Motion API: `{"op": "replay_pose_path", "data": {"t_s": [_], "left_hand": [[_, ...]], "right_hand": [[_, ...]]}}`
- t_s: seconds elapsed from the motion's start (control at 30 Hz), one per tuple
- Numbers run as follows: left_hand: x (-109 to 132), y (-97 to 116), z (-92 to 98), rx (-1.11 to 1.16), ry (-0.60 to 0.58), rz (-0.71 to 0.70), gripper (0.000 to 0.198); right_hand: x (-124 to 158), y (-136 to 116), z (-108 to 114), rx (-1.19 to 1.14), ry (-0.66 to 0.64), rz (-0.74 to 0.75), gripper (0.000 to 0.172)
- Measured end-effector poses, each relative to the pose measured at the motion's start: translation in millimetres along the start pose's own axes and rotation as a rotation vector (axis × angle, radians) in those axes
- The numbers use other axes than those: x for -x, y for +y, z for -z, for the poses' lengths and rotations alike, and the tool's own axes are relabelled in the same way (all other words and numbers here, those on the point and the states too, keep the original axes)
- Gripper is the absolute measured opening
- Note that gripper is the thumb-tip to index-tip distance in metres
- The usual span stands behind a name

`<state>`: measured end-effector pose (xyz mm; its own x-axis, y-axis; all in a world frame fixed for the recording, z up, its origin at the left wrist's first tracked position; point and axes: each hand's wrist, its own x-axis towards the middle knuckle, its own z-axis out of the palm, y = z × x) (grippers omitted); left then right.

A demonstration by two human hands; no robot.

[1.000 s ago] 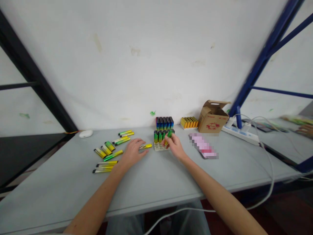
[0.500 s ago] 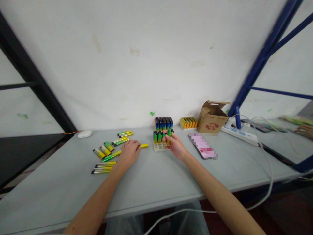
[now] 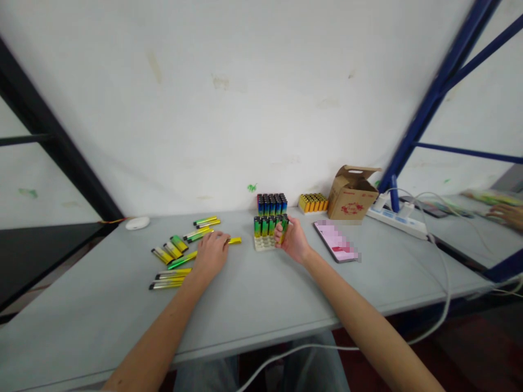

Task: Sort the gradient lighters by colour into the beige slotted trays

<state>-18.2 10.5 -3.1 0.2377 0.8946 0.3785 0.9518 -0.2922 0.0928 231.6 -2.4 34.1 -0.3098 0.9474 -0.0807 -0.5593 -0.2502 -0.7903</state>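
Note:
My right hand is wrapped round a green-yellow lighter-like tube at the right of a pale tray. Upright green-yellow tubes fill the tray's back row. My left hand rests over the table, fingers bent, with a yellow tube sticking out to its right; whether the fingers grip it is hard to see. Several green, yellow and silver tubes lie to the left of that hand.
Behind the tray stand blue-black tubes; yellow ones are beside a cardboard box. A phone, a power strip and cables lie right. A white object sits left. Another person's hand shows far right.
The view has shifted slightly. My right hand has turned, its fingers now curled round the tube beside the tray. My left hand stays near the yellow tube.

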Motion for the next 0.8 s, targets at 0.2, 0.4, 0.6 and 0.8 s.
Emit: {"op": "replay_pose_path", "data": {"t_s": [0.2,0.4,0.6,0.8], "left_hand": [[-0.2,-1.7,-2.0,0.033,0.005,-0.005,0.027],[0.1,-2.8,-4.3,0.026,0.008,-0.009,0.028],[0.6,-0.3,-3.0,0.031,-0.004,0.005,0.027],[0.8,2.5,-1.1,0.036,-0.02,0.026,0.027]], "right_hand": [[0.3,1.8,0.2,0.055,0.014,-0.044,0.041],[1.3,1.0,2.0,0.047,-0.022,-0.058,0.043],[0.2,4.6,2.9,0.081,-0.062,-0.122,0.035],[-0.6,4.5,4.6,0.058,-0.043,-0.135,0.036]]}}
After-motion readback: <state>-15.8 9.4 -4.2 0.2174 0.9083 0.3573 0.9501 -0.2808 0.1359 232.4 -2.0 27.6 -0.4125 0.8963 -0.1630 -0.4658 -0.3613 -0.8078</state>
